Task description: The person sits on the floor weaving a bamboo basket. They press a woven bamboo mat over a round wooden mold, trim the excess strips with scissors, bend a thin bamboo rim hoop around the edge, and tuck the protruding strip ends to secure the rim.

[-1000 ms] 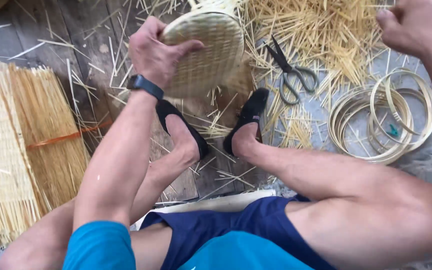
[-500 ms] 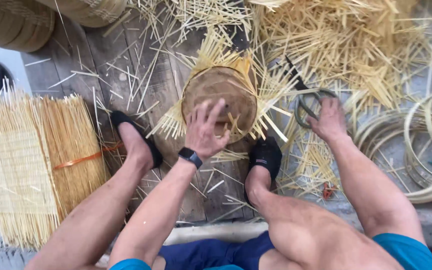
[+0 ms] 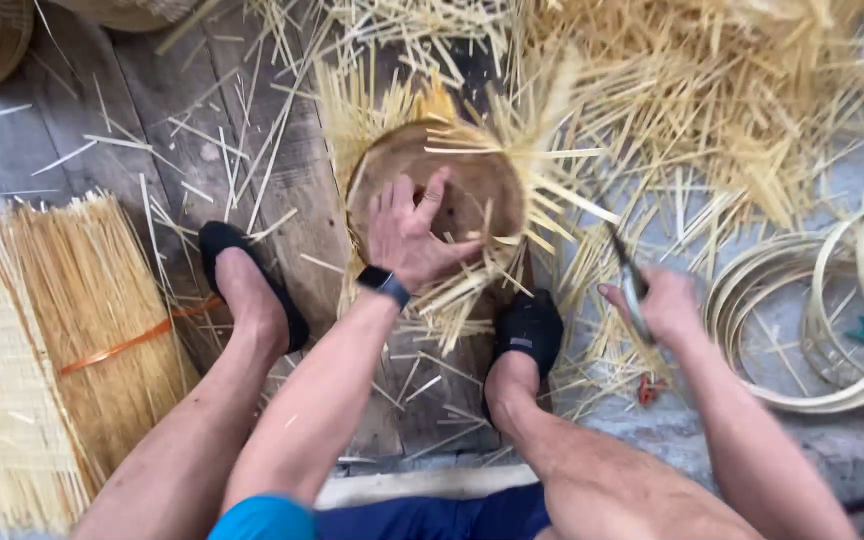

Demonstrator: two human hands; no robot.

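- Half-woven bamboo basket point(image 3: 452, 175) lies on the dark wooden boards point(image 3: 252, 160), just ahead of the two black shoes and between them; its round woven base faces up at the camera
- Loose strip ends point(image 3: 552, 170) fan out from the rim on all sides, longest toward the far right
- Left hand point(image 3: 414, 235) lies flat on the near-left part of the base, fingers spread and pressing down, not curled about anything; a dark smartwatch point(image 3: 384, 284) sits on that wrist
- Right hand point(image 3: 664, 305) is off the basket, near its right side, just beyond the right shoe point(image 3: 527, 330); it is closed around a pair of scissors point(image 3: 628, 275)
- Scissor blades run up and to the left, tip toward the strip ends at the basket's near-right rim; tip close to them, contact not discernible because of blur
- Basket therefore lies up-left of the right hand's fingers; the left hand is the one on it
- Surroundings: bundle of bamboo splints tied with an orange band point(image 3: 102, 340) at left, coiled bamboo hoops point(image 3: 812, 300) at right, heap of offcuts beyond
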